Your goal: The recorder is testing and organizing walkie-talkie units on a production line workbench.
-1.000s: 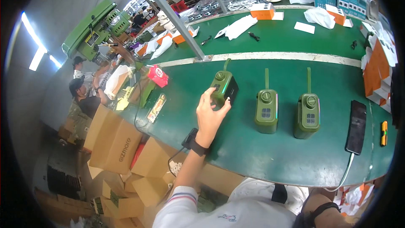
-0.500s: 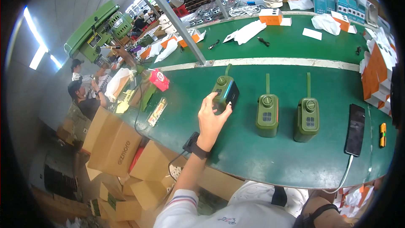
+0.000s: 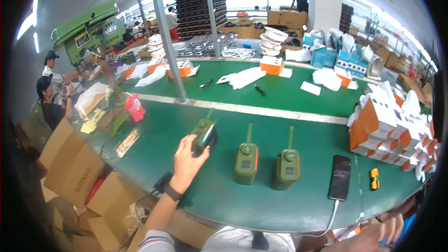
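While the left hand (image 3: pixel 186 164) has its grip clamped on the leftmost green speaker (image 3: pixel 206 134), on the counter (image 3: pixel 261 207), step looks like positioning it. Next move likely calls for a firm pinch, clear of the neighbouring speaker (image 3: pixel 246 164). Right hand (image 3: pixel 391 229), lower right: can't make out its grip.

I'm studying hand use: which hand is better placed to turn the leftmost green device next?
Probably the left: the left hand has its thumb and fingers around the leftmost green device. The right hand is far off at the lower right, past the phone, touching or close to something blue.
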Demonstrator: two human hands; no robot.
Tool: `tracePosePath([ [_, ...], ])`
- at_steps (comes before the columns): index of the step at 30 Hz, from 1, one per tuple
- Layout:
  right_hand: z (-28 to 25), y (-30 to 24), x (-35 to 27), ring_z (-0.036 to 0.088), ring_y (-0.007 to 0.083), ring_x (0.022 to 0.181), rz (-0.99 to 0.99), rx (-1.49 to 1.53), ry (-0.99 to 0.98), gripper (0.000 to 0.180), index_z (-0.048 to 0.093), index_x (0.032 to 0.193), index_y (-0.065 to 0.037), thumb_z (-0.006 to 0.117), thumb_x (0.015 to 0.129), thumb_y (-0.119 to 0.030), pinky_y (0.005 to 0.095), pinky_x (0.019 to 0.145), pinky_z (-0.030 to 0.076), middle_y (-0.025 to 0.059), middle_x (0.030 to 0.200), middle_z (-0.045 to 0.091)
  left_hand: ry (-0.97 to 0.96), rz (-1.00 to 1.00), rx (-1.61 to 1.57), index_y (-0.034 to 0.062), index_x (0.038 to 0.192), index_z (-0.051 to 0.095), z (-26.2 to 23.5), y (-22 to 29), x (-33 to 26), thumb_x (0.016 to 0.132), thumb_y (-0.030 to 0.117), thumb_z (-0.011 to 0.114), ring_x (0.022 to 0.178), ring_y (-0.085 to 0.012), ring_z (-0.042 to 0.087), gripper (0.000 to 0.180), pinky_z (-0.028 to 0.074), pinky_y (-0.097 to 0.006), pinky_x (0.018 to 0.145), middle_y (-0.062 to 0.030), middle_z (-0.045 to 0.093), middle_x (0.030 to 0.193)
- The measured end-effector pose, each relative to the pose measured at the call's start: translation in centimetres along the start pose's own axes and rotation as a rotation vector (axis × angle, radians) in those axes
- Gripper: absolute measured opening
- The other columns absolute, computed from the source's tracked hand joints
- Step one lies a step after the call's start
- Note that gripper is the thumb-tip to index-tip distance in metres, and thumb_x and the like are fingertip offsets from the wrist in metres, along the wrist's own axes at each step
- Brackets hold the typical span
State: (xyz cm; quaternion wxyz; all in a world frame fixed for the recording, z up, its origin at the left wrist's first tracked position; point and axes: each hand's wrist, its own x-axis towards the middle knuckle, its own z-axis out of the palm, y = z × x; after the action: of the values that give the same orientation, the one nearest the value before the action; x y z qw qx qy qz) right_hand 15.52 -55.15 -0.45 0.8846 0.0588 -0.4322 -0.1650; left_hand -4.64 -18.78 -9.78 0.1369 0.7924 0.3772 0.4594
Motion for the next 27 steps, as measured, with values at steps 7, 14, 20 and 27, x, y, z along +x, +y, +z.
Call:
tracePosePath([
  [7,-3.6,0.3,-2.9,0.052,0.0157,0.089,0.405,0.985,0.564,0.023,0.065,0.098,-0.012,0.071,0.080,-0.025,0.0300,0.061,0.043,0.0006,0.124,0.052,-0.012,-0.021,0.010,0.0036,0.112,0.054,-0.4,0.1,-0.5,0.071,0.019,0.075,0.085,-0.0309,0.064,0.048,0.058,-0.036,0.064,-0.0187,0.057,0.111],
  [14,-4.5,3.9,-5.8,0.056,0.0195,0.084,0.807,-0.175,0.347,0.016,0.065,0.089,-0.004,0.057,0.089,-0.018,0.0321,0.064,0.049,0.0101,0.115,0.056,-0.051,-0.021,-0.015,0.0038,0.110,0.054,-0.1,1.1,0.0,0.071,0.020,0.075,0.085,-0.0325,0.063,0.047,0.058,-0.035,0.062,-0.0198,0.056,0.110],
  [20,-2.3,8.4,-7.3,0.058,0.0224,0.097,1.037,-1.146,-0.206,0.022,0.065,0.101,0.001,0.055,0.088,-0.014,0.0308,0.073,0.050,0.0134,0.118,0.056,-0.031,-0.029,0.019,0.0046,0.111,0.054,-0.4,-0.2,-0.9,0.071,0.020,0.075,0.081,-0.0330,0.064,0.048,0.057,-0.035,0.061,-0.0210,0.056,0.112],
  [27,-3.0,8.5,-9.5,0.055,0.0325,0.106,0.680,-1.462,-1.054,0.030,0.066,0.100,-0.005,0.069,0.070,-0.006,0.0394,0.091,0.044,0.0121,0.117,0.059,-0.036,-0.012,0.028,0.0050,0.111,0.053,-0.7,0.3,-1.1,0.072,0.021,0.076,0.076,-0.0322,0.064,0.048,0.057,-0.034,0.061,-0.0220,0.055,0.113],
])
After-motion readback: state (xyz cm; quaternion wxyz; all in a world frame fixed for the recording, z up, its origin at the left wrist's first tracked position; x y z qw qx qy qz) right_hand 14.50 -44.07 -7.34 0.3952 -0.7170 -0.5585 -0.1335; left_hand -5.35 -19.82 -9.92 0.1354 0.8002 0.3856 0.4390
